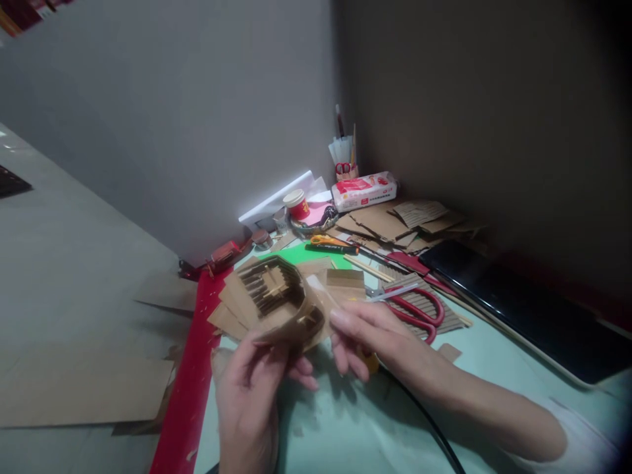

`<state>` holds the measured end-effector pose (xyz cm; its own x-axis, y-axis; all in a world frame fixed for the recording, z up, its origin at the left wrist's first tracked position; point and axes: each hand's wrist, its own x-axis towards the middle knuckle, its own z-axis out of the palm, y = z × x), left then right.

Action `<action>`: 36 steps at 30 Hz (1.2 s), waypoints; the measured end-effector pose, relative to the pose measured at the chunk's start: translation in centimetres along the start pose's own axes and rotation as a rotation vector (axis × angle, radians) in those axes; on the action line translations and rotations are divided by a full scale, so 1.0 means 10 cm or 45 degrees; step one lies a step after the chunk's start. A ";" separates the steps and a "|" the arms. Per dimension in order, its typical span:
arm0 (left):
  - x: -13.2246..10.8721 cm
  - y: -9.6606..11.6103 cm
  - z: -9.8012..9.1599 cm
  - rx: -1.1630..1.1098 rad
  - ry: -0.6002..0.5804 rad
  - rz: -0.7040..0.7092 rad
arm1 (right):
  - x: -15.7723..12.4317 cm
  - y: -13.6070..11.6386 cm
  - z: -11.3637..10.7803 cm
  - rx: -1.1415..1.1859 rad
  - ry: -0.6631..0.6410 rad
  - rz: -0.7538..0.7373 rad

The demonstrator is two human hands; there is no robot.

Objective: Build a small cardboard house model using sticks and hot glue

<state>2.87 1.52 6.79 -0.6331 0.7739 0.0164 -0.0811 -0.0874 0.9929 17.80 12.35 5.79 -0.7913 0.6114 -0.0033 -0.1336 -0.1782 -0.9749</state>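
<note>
Both hands, left hand (249, 382) and right hand (368, 339), clamped on cardboard model (276, 299), fingers beneath.

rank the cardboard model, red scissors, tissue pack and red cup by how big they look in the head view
1. cardboard model, held in both hands, nearest the camera, so likely flattered.
2. red scissors.
3. tissue pack, close to the scissors; farther back, so unsure.
4. red cup, smallest.

Model (276, 296) sat gripped between left hand (249, 388) and right hand (368, 342). Scissors (417, 309) lay just right of the grip. Cup (297, 205) and packet (364, 191) stood behind it; cardboard sheet (79, 392) lay well left.
</note>
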 end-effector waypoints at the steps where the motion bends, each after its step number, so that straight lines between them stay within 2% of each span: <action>1: 0.00 -0.01 -0.01 -0.003 0.005 0.007 | 0.00 0.00 0.00 -0.009 -0.001 -0.007; 10: 0.02 0.03 0.01 -0.027 0.044 0.006 | -0.04 -0.01 0.01 -0.158 0.024 -0.155; 12: 0.03 0.05 0.03 -0.024 0.066 0.022 | -0.06 -0.05 -0.03 -0.228 0.076 -0.216; 14: 0.03 0.07 0.05 -0.039 0.105 0.053 | -0.08 -0.12 -0.10 -0.314 0.218 -0.292; 19: 0.04 0.08 0.07 -0.079 0.176 0.089 | -0.13 -0.25 -0.41 -0.657 0.739 -0.424; 21: 0.06 0.09 0.04 -0.082 0.169 0.085 | -0.14 -0.22 -0.53 -0.830 0.852 -0.398; 23: 0.10 0.08 -0.03 -0.092 0.156 0.070 | -0.15 -0.12 -0.62 -1.016 0.897 -0.324; 29: 0.28 0.06 -0.32 -0.125 0.115 0.027 | -0.29 0.27 -0.70 -1.490 0.806 -0.098; 32: 0.31 0.08 -0.39 -0.156 0.097 0.040 | -0.38 0.34 -0.62 -1.600 0.694 -0.095; 36: 0.28 0.11 -0.41 -0.173 0.086 0.033 | -0.39 0.39 -0.40 -1.694 0.504 -0.097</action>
<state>-2.14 1.07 7.47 -0.6862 0.7268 0.0294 -0.1647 -0.1946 0.9670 22.78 12.34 1.11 -0.5585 0.8012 0.2148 0.6705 0.5885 -0.4517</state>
